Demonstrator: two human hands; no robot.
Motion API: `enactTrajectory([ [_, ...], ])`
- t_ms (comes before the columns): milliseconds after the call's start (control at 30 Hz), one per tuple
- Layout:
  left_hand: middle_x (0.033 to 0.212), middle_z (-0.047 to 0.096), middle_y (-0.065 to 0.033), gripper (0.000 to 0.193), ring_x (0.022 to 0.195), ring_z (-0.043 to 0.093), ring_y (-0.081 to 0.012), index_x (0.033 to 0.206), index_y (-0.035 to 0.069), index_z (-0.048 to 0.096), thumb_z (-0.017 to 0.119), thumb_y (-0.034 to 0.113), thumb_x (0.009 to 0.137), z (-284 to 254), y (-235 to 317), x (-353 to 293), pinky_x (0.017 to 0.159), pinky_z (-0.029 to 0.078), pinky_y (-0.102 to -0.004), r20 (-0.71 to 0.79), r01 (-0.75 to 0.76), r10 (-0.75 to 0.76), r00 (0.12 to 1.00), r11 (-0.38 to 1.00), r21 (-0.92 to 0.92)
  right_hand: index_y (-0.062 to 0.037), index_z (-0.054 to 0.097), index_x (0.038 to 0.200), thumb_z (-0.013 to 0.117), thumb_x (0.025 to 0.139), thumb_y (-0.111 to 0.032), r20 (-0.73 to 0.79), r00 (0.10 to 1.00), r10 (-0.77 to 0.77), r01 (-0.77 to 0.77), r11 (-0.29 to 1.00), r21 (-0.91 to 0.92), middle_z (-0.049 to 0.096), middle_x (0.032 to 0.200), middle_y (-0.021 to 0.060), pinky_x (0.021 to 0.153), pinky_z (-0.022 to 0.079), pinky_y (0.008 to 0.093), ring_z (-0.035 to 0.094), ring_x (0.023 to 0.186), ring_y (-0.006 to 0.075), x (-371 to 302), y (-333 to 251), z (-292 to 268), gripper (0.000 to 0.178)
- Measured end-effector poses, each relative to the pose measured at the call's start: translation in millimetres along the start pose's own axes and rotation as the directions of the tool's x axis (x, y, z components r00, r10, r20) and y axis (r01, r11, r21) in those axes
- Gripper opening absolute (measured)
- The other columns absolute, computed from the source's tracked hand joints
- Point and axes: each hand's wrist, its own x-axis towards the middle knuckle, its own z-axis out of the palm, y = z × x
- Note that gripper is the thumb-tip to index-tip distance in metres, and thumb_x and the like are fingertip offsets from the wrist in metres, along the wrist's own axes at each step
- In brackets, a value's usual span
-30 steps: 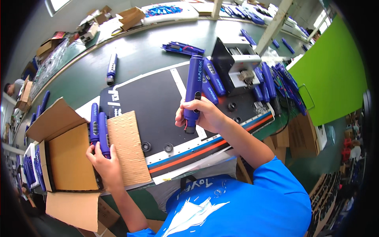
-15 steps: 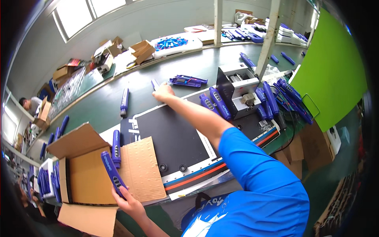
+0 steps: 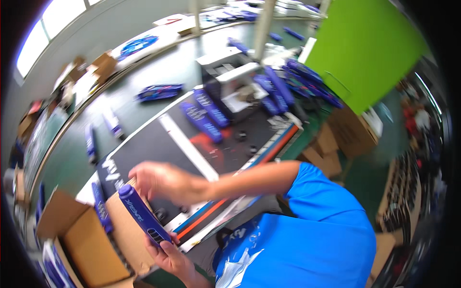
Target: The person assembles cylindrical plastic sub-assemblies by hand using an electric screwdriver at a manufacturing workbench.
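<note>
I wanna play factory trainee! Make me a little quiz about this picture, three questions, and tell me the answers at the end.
1. Which hand holds the purple tube beside the open cardboard box?

2. True or false: in the picture, the cardboard box is farther left than the black-and-white machine.

3. What colour is the big panel at the upper right?
A) red
B) green
C) white

Key:
1. The left hand. The right hand is blurred, near the tube's upper end.
2. True.
3. B
</note>
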Motion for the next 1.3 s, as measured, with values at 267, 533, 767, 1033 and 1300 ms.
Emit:
enactTrajectory([
  [267, 0.117, 0.06, -0.0169, 0.05, 0.092, 0.068, -0.0217, 0.138, -0.008, 0.045, 0.06, 0.007, 0.094, 69.9, -16.2, -3.0, 0.077, 0.056, -0.03, 0.621, 0.057, -0.176, 0.764, 0.977, 0.207, -0.0015, 0.047, 0.115, 0.061, 0.087, -0.004, -0.639, 0.726, -0.254, 0.381, 0.922, 0.067, 0.062, 0.091, 0.01, 0.081, 0.051, 0.0311, 0.064, 0.087, 0.0165, -141.1, -47.9, 0.3, 0.031],
  [533, 0.09, 0.069, -0.0138, 0.044, 0.082, 0.07, -0.0285, 0.118, 0.003, 0.063, 0.057, -0.012, 0.077, 100.9, -30.8, -10.8, 0.068, 0.057, -0.0367, 0.738, -0.323, -0.053, 0.672, 0.876, 0.357, -0.0088, 0.05, 0.1, 0.062, 0.085, -0.003, -0.393, 0.777, -0.492, 0.287, 0.832, -0.474, 0.061, 0.089, 0.0096, 0.074, 0.052, 0.0363, 0.061, 0.078, 0.02, -171.0, -68.1, -11.5, 0.02],
  [767, 0.083, 0.061, -0.0136, 0.018, 0.076, 0.065, -0.0302, 0.094, -0.002, 0.061, 0.06, 0.0, 0.077, 81.5, -5.5, -13.8, 0.065, 0.053, -0.0387, 0.682, -0.401, -0.182, 0.708, 0.691, 0.601, -0.0055, 0.044, 0.111, 0.064, 0.082, -0.011, -0.15, 0.836, -0.528, 0.361, 0.734, -0.575, 0.054, 0.076, 0.0098, 0.066, 0.048, 0.0332, 0.054, 0.069, 0.0194, -158.1, -28.1, -25.2, 0.036],
  [1033, 0.08, 0.061, -0.0123, 0.012, 0.074, 0.063, -0.0296, 0.091, 0.0, 0.064, 0.062, 0.012, 0.09, 65.1, 23.0, -8.8, 0.066, 0.051, -0.0384, 0.468, -0.259, 0.006, 0.884, 0.839, 0.478, -0.0059, 0.045, 0.107, 0.059, 0.08, 0.001, 0.102, 0.778, -0.62, 0.448, 0.433, -0.782, 0.053, 0.08, 0.0101, 0.073, 0.046, 0.0348, 0.054, 0.074, 0.0191, -136.8, -27.7, -38.1, 0.031],
  [1300, 0.122, 0.058, -0.0173, 0.049, 0.109, 0.055, -0.0342, 0.123, 0.0, 0.058, 0.075, 0.015, 0.079, 44.5, 5.5, 25.4, 0.096, 0.042, -0.045, 0.349, -0.324, 0.051, 0.936, 0.519, 0.791, -0.0034, 0.046, 0.107, 0.061, 0.073, -0.004, -0.503, 0.675, -0.54, 0.331, 0.831, -0.448, 0.051, 0.087, 0.0082, 0.072, 0.048, 0.033, 0.054, 0.071, 0.0185, -142.3, -43.5, -59.0, 0.037],
])
